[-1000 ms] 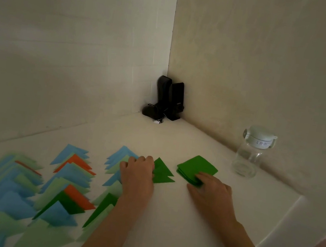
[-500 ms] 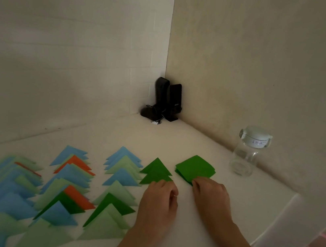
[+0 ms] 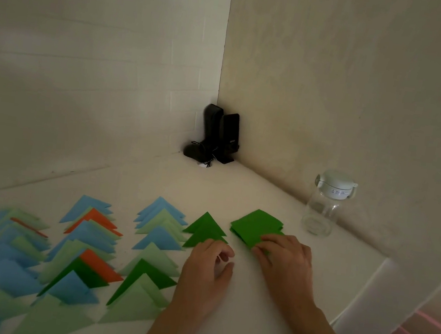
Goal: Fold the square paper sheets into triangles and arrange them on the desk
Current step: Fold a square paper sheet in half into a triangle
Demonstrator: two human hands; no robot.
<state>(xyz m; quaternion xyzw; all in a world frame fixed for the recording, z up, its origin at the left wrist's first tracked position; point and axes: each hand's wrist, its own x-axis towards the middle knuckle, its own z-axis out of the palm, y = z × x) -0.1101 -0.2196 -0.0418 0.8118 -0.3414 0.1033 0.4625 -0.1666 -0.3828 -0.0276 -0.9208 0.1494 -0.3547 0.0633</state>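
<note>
Up close, no writing reads clearly: the clear bottle far right carries a pale label band too small to make out, and the black speakers in the corner show only a blurred mark. On the matte white desk, the right hand pinches the near edge of the green square stack. Just left, the left hand, fingers loosely curled, touches the dark green triangles. Rows of blue, pale green and orange triangles overlap further left.

Dark green square sheets, blue, pale green and orange triangles, white desk.
</note>
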